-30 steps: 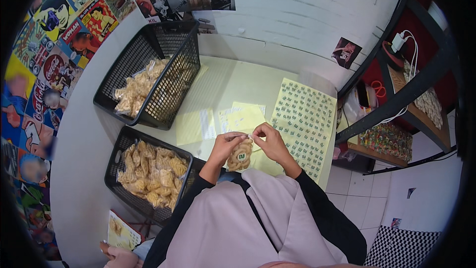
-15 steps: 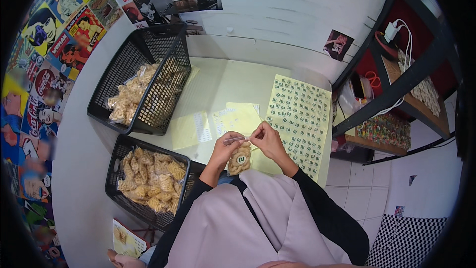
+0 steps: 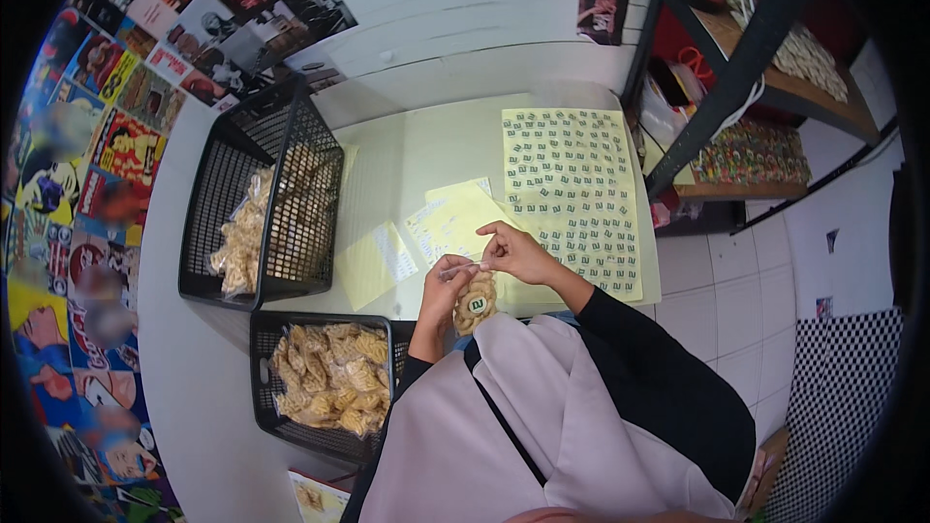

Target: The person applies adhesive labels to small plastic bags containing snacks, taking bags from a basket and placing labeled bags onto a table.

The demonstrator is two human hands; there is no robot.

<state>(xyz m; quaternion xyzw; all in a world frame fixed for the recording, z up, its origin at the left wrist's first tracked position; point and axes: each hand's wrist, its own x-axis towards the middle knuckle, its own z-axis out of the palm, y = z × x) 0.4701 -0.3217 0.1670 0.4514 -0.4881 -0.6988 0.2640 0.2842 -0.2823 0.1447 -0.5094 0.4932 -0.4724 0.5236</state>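
Between my hands hangs a clear bag of snacks (image 3: pixel 475 313) with a round printed sticker on its front. My left hand (image 3: pixel 443 291) pinches the bag's top edge at its left. At the other end of that edge, the fingers of my right hand (image 3: pixel 516 254) are closed on the plastic. Just beyond my hands lie yellow sticker backing sheets (image 3: pixel 455 218), partly used. To the right, a large yellow sheet of stickers (image 3: pixel 567 199) with rows of small dark marks covers part of the table (image 3: pixel 407 150).
A tall black plastic basket (image 3: pixel 262 271) with bagged snacks stands at the left. Nearer, a lower black basket (image 3: pixel 266 407) holds several more bags. A dark-framed shelf (image 3: pixel 736 87) with cords and packets rises at the right. A poster-covered wall (image 3: pixel 107 261) bounds the left.
The view has turned, shifting the baskets and table across the picture. Both hands still hold the bag's top edge; the right hand's fingers look slightly more raised.
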